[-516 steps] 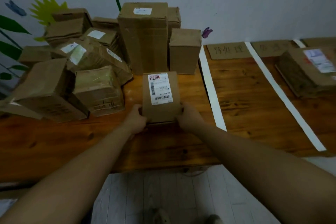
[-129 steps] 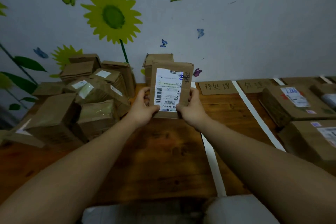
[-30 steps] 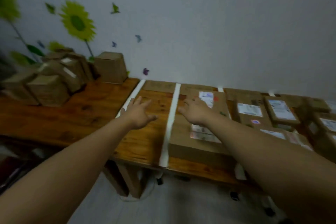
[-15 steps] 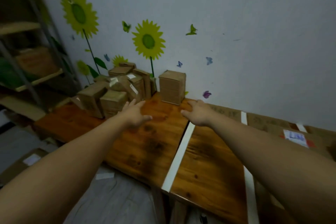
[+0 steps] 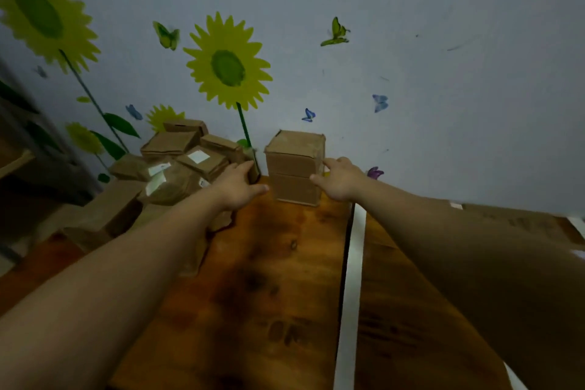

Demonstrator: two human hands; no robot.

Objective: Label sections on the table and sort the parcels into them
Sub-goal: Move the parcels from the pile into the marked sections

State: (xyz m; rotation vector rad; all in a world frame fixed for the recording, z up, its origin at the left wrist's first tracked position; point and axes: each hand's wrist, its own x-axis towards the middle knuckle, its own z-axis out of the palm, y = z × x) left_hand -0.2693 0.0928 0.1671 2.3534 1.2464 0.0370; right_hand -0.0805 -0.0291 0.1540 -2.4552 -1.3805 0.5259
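- Both my arms are stretched out over the table [image 5: 269, 279], reaching toward its far edge.
- Left hand [image 5: 235, 185]: open, fingers straight and pointing forward, thumb stuck out to the right, holding nothing. It sits over the gap between the pile of parcels [image 5: 177, 161] and the upright parcel [image 5: 294, 168]. Fingertips are right by a dark box edge on the pile side; can't tell if they touch.
- Right hand [image 5: 340, 182]: open, holding nothing. Index finger is out at the upright parcel's right side near its top, thumb aimed at the front face. Contact unclear, frame is soft there.
- Upright parcel: plain brown cardboard, standing on end at the far edge of the table against the wall [image 5: 443, 73], between my two hands. A seam runs across the middle of its front. No label visible on the faces I see.
- Pile of parcels: brown boxes heaped at the far left part of the table, some tilted, a few with white labels facing up. My left forearm covers its near-right part.
- White strip [image 5: 351, 279]: runs from the near edge of the table to the far edge, just right of the upright parcel, passing under my right forearm.
- Flat cardboard pieces [image 5: 522, 225] lie along the far edge right of the strip; markings too blurred to read.
- Sunflower sticker [image 5: 228, 68] and butterfly stickers on the wall behind the parcels.
- Shelf [image 5: 12, 161] past the left edge of the table, dark and blurred.
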